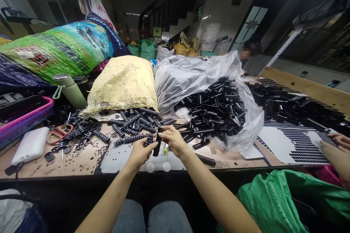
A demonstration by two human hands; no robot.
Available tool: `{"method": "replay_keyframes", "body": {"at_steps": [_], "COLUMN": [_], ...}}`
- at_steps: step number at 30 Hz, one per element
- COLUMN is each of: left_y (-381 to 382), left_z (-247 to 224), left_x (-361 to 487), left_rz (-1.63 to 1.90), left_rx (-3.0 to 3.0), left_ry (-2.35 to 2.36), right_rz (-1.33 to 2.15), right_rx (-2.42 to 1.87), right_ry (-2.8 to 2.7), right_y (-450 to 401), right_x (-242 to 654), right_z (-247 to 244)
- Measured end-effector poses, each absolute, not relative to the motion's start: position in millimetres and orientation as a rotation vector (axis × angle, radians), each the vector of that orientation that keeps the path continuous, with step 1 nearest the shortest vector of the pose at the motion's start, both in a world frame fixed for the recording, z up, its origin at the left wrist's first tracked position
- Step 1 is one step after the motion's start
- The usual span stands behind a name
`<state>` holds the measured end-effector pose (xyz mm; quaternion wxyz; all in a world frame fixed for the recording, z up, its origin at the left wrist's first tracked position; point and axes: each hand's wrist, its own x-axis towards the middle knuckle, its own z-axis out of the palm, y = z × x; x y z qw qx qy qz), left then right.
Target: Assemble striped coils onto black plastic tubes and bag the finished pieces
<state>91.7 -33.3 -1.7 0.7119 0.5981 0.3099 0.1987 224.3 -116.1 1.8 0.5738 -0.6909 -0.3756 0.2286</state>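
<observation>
My right hand (pixel 174 142) pinches a short black tube (pixel 157 145) by its upper part, held nearly upright over the front of the table. Close beside it on the left, my left hand (pixel 140 154) is closed on a dark studded rod (pixel 149 140), mostly hidden by the fingers. The left thumb reaches the tube's side. Behind my hands lies a heap of black-and-white studded rods (pixel 136 122), some with thin metal pins. Past my right hand, many loose black tubes (pixel 216 107) spill from a clear plastic bag (pixel 188 76). A small yellow-green item (pixel 166 148) stands beneath my right hand.
A yellow sack (pixel 125 80) stands behind the rods. Red-handled scissors (pixel 60 133), a white power bank (pixel 30 146), a green flask (pixel 70 91) and a pink-rimmed basket (pixel 27 116) are left. Another person's hands (pixel 337 153) work at right, above a green bag (pixel 273 200).
</observation>
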Motion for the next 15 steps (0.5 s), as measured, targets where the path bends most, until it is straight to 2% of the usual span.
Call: {"method": "replay_keyframes", "body": {"at_steps": [6,15], "left_y": [-34.5,-38.1], "left_z": [-4.3,-4.1], "left_x": [84.5,83.1], "left_rz": [0.362,0.550], "left_rx": [1.158,0.875], "left_ry": [0.679,0.564], "right_rz": [0.350,0.271], "right_rx": [-1.723,-1.667], "right_ry": [-1.507,-1.715], "right_y": [-131.7,-138.0], "right_x": [203.1,176.7], "right_z": [14.9,8.8]}}
